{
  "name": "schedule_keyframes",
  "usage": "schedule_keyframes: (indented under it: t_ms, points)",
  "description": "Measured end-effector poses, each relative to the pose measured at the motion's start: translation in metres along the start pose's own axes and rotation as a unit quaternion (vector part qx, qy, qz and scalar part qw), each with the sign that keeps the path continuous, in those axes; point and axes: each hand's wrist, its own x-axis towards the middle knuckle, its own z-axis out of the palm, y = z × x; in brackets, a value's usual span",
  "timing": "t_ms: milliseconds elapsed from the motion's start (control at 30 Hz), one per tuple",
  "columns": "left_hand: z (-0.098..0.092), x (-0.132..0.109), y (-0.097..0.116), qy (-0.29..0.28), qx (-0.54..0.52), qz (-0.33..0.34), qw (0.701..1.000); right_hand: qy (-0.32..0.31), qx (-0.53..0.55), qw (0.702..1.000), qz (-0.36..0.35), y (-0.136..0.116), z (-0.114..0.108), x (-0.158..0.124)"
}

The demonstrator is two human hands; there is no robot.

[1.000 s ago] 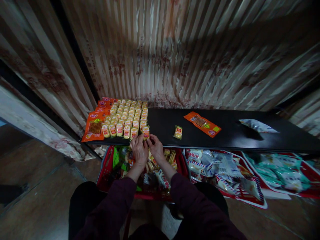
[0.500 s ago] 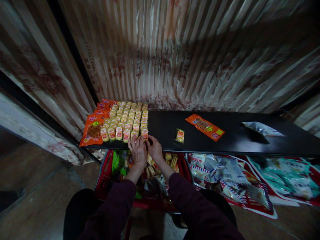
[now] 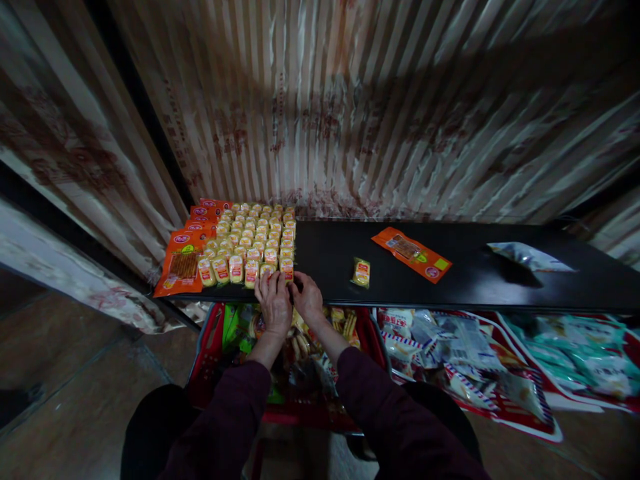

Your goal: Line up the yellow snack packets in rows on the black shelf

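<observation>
Small yellow snack packets (image 3: pixel 253 248) with red and white labels stand packed in rows on the black shelf's left part. At the front right corner of these rows, my left hand (image 3: pixel 276 303) has its fingertips against the front packets. My right hand (image 3: pixel 309 298) has bent fingers pinching the right side of the corner packet (image 3: pixel 287 267). Its lower part is hidden by my fingers. Apart from the rows, one loose yellow packet (image 3: pixel 361 273) lies farther right on the shelf.
Orange snack bags (image 3: pixel 179 261) overlap at the shelf's left end. Another orange bag (image 3: pixel 413 253) and a silvery bag (image 3: pixel 530 256) lie on the black shelf (image 3: pixel 325 250) to the right. Below are a red basket (image 3: pixel 204 363) of mixed snacks and more bins of bagged snacks (image 3: pixel 463 347).
My view has shifted slightly. Both hands stay at the front right corner of the rows, with only small finger movement around the corner packet.
</observation>
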Motion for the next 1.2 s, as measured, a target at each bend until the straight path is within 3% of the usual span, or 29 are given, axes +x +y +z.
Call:
schedule_keyframes:
  t_ms: [367,1200]
  points:
    - [0.003,0.001,-0.002,0.003,-0.002,0.01,1.0,-0.015,-0.002,1.0,0.02,-0.005,0.0,0.002]
    - [0.009,-0.011,-0.011,0.007,-0.014,0.028,0.999,-0.008,0.012,1.0,-0.005,0.002,0.002,-0.002]
